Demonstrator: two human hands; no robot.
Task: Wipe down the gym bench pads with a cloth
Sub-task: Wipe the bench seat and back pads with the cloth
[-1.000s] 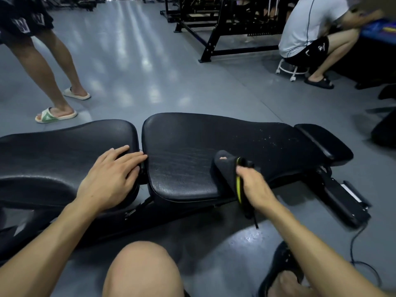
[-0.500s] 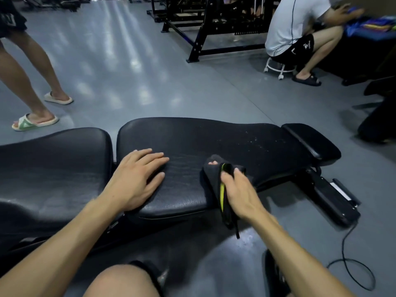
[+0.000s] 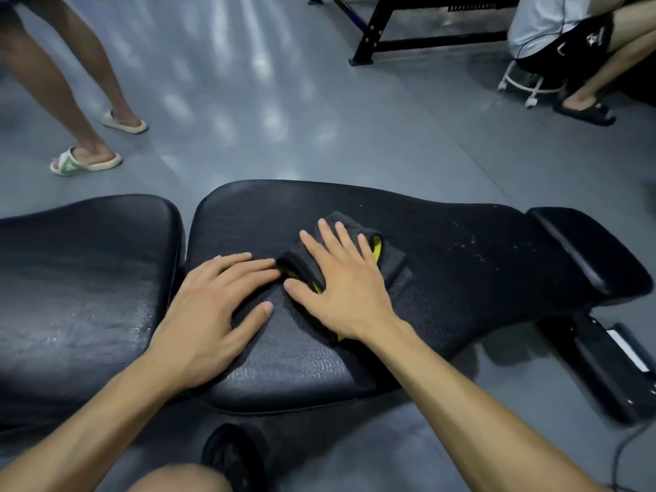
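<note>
A black gym bench lies across the view with two pads: a left pad [image 3: 81, 271] and a longer middle pad [image 3: 461, 250], which carries pale specks near its right end. A dark cloth with a yellow edge [image 3: 388, 259] lies flat on the middle pad. My right hand [image 3: 346, 282] presses flat on the cloth, fingers spread. My left hand [image 3: 213, 314] rests palm down on the same pad just left of the cloth, fingertips touching its edge.
A small black end pad [image 3: 589, 250] and the bench's base with a cable [image 3: 610, 363] sit at the right. A person in sandals [image 3: 85, 161] stands at the far left. Another person sits on a stool [image 3: 525, 79] at the far right, by a black rack [image 3: 383, 33].
My right hand has moved from the pad's near edge onto its top, spreading the cloth flat beneath it. My left hand shifted right, from the gap between pads onto the middle pad.
</note>
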